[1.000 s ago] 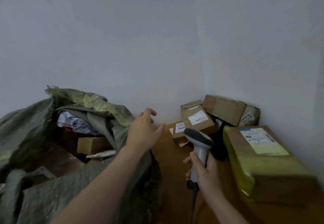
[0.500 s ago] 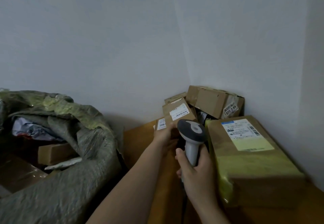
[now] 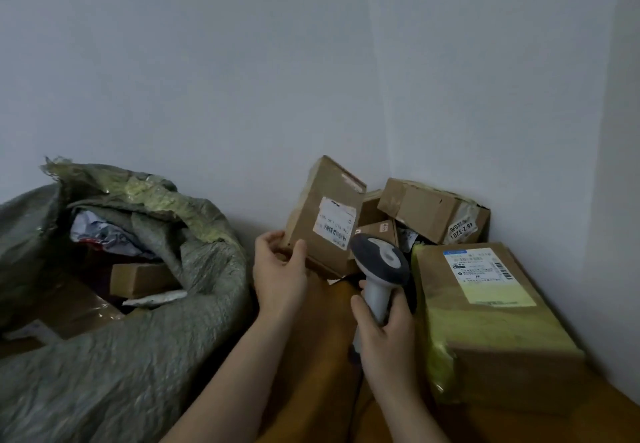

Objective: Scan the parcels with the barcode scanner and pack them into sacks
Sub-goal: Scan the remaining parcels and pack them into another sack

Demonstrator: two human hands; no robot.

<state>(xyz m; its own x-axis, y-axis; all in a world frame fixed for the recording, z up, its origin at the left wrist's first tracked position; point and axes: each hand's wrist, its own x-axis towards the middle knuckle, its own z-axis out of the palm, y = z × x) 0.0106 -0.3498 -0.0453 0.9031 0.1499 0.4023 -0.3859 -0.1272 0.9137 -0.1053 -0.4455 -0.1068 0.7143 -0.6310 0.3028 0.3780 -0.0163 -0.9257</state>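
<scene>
My left hand (image 3: 278,269) grips the lower left corner of a small brown cardboard parcel (image 3: 320,207) and holds it up tilted, its white barcode label facing me. Just right of it, my right hand (image 3: 382,333) grips the handle of a grey barcode scanner (image 3: 379,262), whose head sits right below the label. A grey-green woven sack (image 3: 145,338) stands open at the left, with boxes and a crumpled mailer bag inside.
A large box wrapped in yellow tape (image 3: 485,324) lies at the right on the wooden table (image 3: 311,366). Several more cardboard parcels (image 3: 429,214) are piled in the wall corner behind it. White walls close the back and right.
My left hand reached from the sack to the parcel pile, took hold of a small box and lifted it up. The scanner stayed in my right hand and rose toward the label.
</scene>
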